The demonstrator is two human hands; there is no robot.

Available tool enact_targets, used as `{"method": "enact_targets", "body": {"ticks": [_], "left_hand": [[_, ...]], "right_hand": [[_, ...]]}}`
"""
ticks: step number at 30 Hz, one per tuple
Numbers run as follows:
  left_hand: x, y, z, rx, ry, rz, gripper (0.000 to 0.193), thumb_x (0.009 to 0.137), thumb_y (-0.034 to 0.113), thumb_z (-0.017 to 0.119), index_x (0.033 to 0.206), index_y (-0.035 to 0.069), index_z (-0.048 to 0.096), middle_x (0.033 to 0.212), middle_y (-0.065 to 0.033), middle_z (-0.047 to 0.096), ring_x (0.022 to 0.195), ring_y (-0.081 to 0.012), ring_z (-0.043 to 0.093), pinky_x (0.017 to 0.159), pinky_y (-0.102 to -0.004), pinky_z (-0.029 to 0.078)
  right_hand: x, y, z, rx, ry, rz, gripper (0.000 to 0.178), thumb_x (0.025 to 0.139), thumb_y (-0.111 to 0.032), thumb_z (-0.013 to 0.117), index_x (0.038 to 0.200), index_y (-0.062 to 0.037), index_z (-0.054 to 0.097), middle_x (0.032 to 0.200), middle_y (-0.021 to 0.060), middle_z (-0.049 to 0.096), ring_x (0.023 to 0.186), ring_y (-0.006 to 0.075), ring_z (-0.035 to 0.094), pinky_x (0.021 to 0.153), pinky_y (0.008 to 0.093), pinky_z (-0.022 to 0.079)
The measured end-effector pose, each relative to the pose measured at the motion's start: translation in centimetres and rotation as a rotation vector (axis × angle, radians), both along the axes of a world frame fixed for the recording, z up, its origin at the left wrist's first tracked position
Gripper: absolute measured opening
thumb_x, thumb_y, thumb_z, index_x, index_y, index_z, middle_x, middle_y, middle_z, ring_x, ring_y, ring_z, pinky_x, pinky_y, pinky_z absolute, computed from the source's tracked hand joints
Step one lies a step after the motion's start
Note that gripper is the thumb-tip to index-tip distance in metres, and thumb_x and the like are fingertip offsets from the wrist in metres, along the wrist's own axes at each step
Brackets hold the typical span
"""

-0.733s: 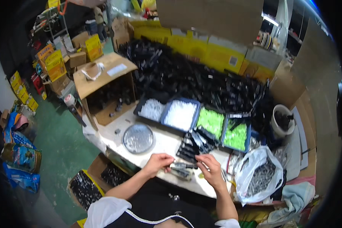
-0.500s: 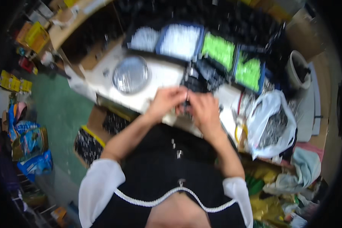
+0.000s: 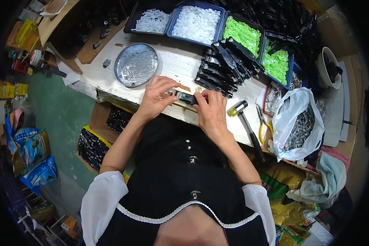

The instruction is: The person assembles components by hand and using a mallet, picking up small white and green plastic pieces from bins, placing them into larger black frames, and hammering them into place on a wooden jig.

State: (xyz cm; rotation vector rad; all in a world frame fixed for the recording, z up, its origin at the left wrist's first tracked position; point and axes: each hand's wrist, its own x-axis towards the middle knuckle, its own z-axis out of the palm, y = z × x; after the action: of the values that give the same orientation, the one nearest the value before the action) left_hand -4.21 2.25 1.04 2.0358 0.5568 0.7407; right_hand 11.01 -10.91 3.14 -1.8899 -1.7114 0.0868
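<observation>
A small black plastic part (image 3: 185, 97) lies near the front edge of the white bench. My right hand (image 3: 212, 112) is closed on its right end, thumb and fingertips pressed against it. By the other end is my left hand (image 3: 155, 99), thumb and fingers apart, the thumb tip close to the part; whether it touches cannot be told. Just beyond, a stack of long black plastic housings (image 3: 229, 61) is piled on the bench. A round metal tin (image 3: 156, 57) with small shiny pieces stands beyond my left hand.
Along the back are trays of translucent pieces (image 3: 152, 20), white pieces (image 3: 196, 22) and green pieces (image 3: 276, 61). To the right lie a hammer (image 3: 250, 127), yellow-handled pliers (image 3: 266, 128) and a plastic bag (image 3: 283, 141) of grey parts. A box of black parts (image 3: 92, 151) stands below left.
My hands were together over the bench edge; now they are apart, the left having moved left and opened. The black part shows between them. The view has shifted and sharpened.
</observation>
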Motion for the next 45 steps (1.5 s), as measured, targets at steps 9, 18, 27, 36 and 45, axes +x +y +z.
{"method": "enact_targets", "body": {"ticks": [9, 18, 27, 36, 45], "left_hand": [[0.0, 0.3, -0.2, -0.016, 0.034, -0.048, 0.039, 0.065, 0.003, 0.071, 0.103, 0.006, 0.063, 0.099, -0.0067, 0.061, 0.101, -0.0229, 0.048, 0.081, -0.0309, 0.042], [0.4, 0.6, 0.1, 0.185, 0.086, -0.099, 0.033, 0.069, 0.010, 0.068, 0.102, 0.009, 0.064, 0.089, -0.0007, 0.063, 0.092, -0.0208, 0.047, 0.085, -0.0338, 0.030], [0.7, 0.5, 0.3, 0.396, 0.139, -0.168, 0.033, 0.070, 0.004, 0.062, 0.100, 0.018, 0.064, 0.099, 0.0040, 0.061, 0.090, -0.0200, 0.046, 0.080, -0.0348, 0.029], [1.0, -0.6, 2.2, 0.558, 0.204, -0.227, 0.039, 0.067, -0.002, 0.058, 0.099, 0.019, 0.065, 0.107, -0.0064, 0.051, 0.095, -0.0252, 0.044, 0.081, -0.0380, 0.030], [2.4, -0.8, 3.1, 0.694, 0.493, -0.411, 0.055, 0.065, -0.009, 0.048, 0.108, 0.021, 0.063, 0.103, -0.0096, 0.050, 0.090, -0.0246, 0.042, 0.078, -0.0355, 0.030]], "right_hand": [[-0.9, 1.5, -0.5, -0.018, -0.038, 0.008, 0.030, 0.074, -0.006, 0.060, 0.103, -0.0027, 0.055, 0.091, 0.0077, 0.047, 0.087, 0.0247, 0.042, 0.070, 0.0373, 0.029], [-1.2, 1.6, -1.6, -0.009, -0.121, 0.017, 0.032, 0.071, -0.004, 0.060, 0.102, -0.0030, 0.055, 0.090, 0.0069, 0.047, 0.086, 0.0242, 0.042, 0.068, 0.0375, 0.028], [-0.1, 0.7, -1.2, 0.021, 0.002, 0.040, 0.030, 0.071, -0.008, 0.064, 0.100, -0.0067, 0.056, 0.091, 0.0056, 0.049, 0.088, 0.0239, 0.044, 0.073, 0.0386, 0.030], [7.5, -9.6, -1.2, 0.025, -0.158, -0.446, 0.029, 0.075, -0.009, 0.062, 0.103, -0.0054, 0.057, 0.094, 0.0103, 0.052, 0.090, 0.0254, 0.048, 0.075, 0.0375, 0.033], [6.8, -10.0, -2.1, -0.106, -0.171, -0.341, 0.019, 0.078, -0.003, 0.056, 0.096, -0.0040, 0.052, 0.086, 0.0123, 0.052, 0.079, 0.0306, 0.051, 0.064, 0.0386, 0.038]]}}
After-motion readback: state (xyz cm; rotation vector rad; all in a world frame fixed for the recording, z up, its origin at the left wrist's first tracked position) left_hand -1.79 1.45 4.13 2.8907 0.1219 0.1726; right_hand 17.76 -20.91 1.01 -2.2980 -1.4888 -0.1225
